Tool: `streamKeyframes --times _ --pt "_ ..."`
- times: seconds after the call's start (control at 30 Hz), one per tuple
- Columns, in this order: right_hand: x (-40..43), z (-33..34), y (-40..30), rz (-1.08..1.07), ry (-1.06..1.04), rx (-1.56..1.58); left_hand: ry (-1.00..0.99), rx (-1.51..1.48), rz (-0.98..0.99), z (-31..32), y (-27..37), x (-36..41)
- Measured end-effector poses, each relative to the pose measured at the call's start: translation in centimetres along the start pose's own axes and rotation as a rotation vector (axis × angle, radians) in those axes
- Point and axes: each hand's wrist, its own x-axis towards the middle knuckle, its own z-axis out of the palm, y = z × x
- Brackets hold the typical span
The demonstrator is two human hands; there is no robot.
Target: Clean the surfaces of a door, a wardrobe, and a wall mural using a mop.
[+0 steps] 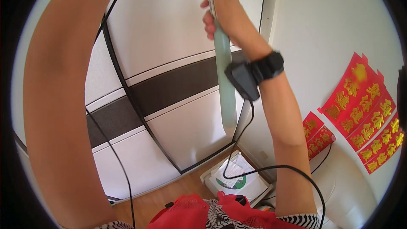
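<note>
My right hand (224, 12), raised at the upper middle, is closed around a metal pole with a pale green handle (225, 79). The pole runs out past the top edge, so its far end is hidden. The green handle hangs below my fist, in front of the wardrobe. A black strap with a dark device (244, 78) sits around my right wrist, and a black cable leads down from it. My left arm reaches up along the left side; my left hand is beyond the top edge, out of view.
A white sliding-door wardrobe (178, 38) with dark bands stands in front. A white box (208, 178) with papers lies on the wood floor. Red paper banners with gold characters (359, 108) hang on the right wall, above a cream leather seat (343, 175). Black cables cross the view.
</note>
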Motion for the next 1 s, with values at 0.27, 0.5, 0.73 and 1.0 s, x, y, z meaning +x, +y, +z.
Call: streamKeyframes --times 0.27,0.5,0.73,1.0 --pt "-9.8 2.1 11.6 0.112 0.036 -0.119 -0.204 -0.478 0.099 -0.4 7.7 -6.4" --pt "-23.4 2.9 22.5 0.242 0.056 -0.192 -0.097 -0.768 0.226 -4.0 20.3 -14.1" --pt "-39.1 1.6 29.1 0.477 -0.067 -0.216 -0.141 -0.976 0.132 -12.8 33.3 -21.1" --pt "-59.2 -1.3 34.7 0.733 -0.116 -0.288 -0.202 -1.327 -0.008 -22.9 44.9 -25.7"
